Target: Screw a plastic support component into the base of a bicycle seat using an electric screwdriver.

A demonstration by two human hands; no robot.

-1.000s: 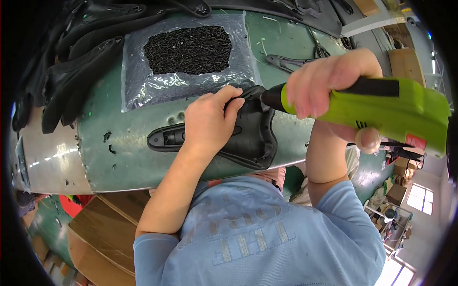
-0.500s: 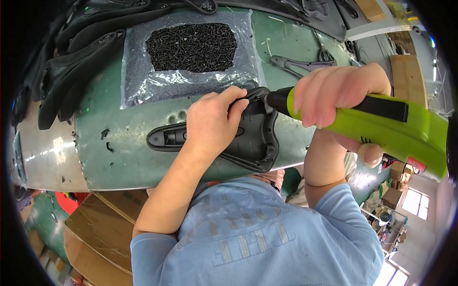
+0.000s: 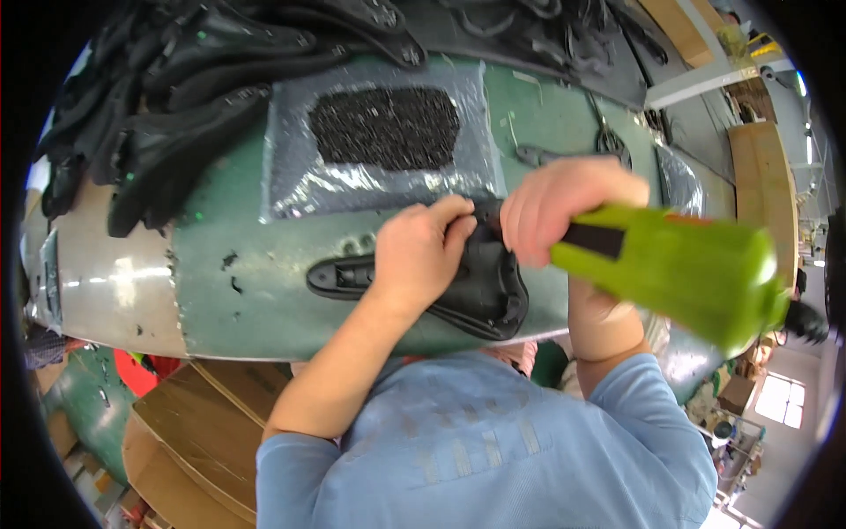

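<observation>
A black bicycle saddle (image 3: 493, 295) lies underside up near the table's front edge, its narrow nose to the left and its wide end to the right. My left hand (image 3: 419, 251) is closed over its far edge, thumb and forefinger close together at the far corner. Whether a small part sits between those fingertips cannot be seen. In my right hand (image 3: 564, 207) is a bright green power screwdriver (image 3: 679, 264), blurred by motion. Its front end points at that same corner, beside my left fingertips; the hand mostly hides the tip.
Beyond the saddle lies a clear plastic bag (image 3: 291, 181) with a heap of small black screws (image 3: 383, 128). Several long black padded pieces (image 3: 176, 132) are piled at the far left. Scissors (image 3: 608, 137) lie at the far right. A cardboard box (image 3: 203, 423) stands below the table's left front.
My right hand and the screwdriver have come left and down toward the saddle's corner. The tool's body has swung and is blurred. My left hand keeps its hold; the whole view has shifted slightly.
</observation>
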